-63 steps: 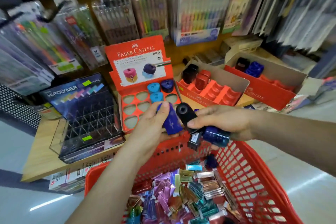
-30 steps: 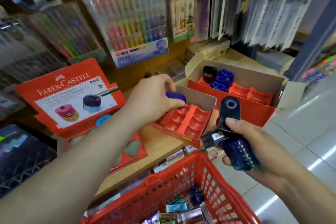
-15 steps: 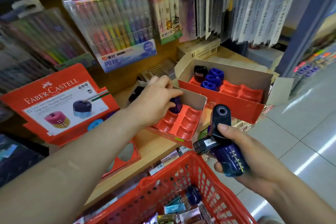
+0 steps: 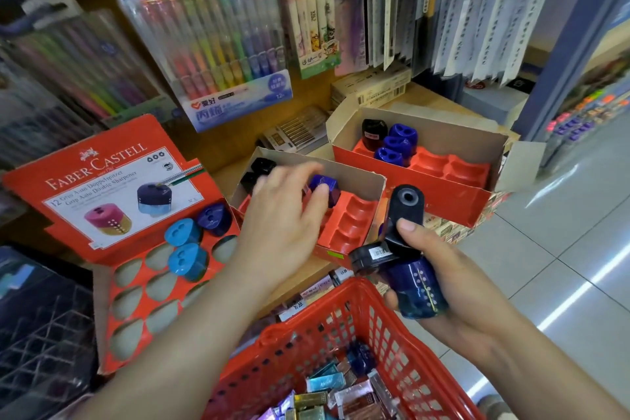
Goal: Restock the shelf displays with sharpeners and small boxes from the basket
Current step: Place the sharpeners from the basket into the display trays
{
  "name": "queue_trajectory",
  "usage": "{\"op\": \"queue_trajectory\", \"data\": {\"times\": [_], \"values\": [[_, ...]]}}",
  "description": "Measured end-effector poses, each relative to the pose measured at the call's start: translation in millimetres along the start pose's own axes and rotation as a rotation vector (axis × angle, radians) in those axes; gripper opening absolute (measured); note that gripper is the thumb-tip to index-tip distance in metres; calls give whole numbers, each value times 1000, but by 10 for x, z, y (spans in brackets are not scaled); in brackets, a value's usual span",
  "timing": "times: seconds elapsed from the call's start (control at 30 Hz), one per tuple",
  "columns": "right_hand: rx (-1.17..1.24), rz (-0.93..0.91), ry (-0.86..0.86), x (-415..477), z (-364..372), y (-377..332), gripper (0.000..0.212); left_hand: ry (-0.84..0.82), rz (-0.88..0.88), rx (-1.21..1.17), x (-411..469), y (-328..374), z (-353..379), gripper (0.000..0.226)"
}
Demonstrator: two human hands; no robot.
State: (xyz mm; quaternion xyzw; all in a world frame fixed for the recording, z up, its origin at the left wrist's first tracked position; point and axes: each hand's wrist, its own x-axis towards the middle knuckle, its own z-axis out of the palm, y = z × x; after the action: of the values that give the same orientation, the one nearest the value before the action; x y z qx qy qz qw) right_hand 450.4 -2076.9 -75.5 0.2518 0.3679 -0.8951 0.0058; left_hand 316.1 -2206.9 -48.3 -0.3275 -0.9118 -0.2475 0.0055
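At the wooden shelf [image 4: 297, 278], your left hand [image 4: 283, 218] hovers over the middle red cardboard display tray [image 4: 354, 227], grip loose, fingers spread, thumb touching a dark blue plastic sharpener [image 4: 325, 187] that sits in a back slot. Your right hand [image 4: 450, 283] closes its grip round a black oblong plastic sharpener [image 4: 405, 211] and a translucent blue round sharpener [image 4: 421, 286], just above the red plastic basket [image 4: 344, 286], where small foil-wrapped boxes [image 4: 324, 382] lie.
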Motion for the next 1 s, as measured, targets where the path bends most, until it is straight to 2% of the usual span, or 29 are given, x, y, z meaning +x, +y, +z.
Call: {"op": "queue_trajectory", "data": {"times": [0.1, 0.13, 0.23, 0.33, 0.4, 0.47, 0.53, 0.63, 0.73, 0.87, 0.93, 1.0], "values": [[12, -35, -1, -14, 3, 13, 23, -230, -309, -638, -375, 252, 0, 46], [6, -44, -8, -14, 2, 25, 24, -260, -359, -727, -465, 287, 39, 43], [-66, -62, -19, -22, 2, 57, 40, -219, -420, -825, -589, 297, 130, 25], [-42, -72, 23, -41, 11, 26, 41, -140, -486, -937, -619, 231, 116, 29], [29, -86, 61, -39, 9, -24, 42, -9, -519, -992, -622, 198, 68, 27], [87, -98, 69, -33, 2, -58, 45, 116, -523, -1010, -644, 171, 39, 30], [26, -87, 74, -39, 14, -51, 45, 151, -503, -1033, -671, 218, 30, 29], [-95, -65, 38, -57, 70, -18, 31, 88, -455, -1007, -701, 356, 79, 36], [-140, -66, 3, -70, 95, -4, 20, 10, -407, -836, -711, 405, 120, 47], [-229, -80, -8, -84, 76, -8, 17, -196, -276, -630, -669, 358, 45, 76], [-275, -88, -28, -83, 60, -17, 16, -256, -257, -548, -646, 313, -10, 71], [-307, -77, -72, -77, 54, -19, 18, -245, -266, -602, -629, 256, -44, 56]]}}
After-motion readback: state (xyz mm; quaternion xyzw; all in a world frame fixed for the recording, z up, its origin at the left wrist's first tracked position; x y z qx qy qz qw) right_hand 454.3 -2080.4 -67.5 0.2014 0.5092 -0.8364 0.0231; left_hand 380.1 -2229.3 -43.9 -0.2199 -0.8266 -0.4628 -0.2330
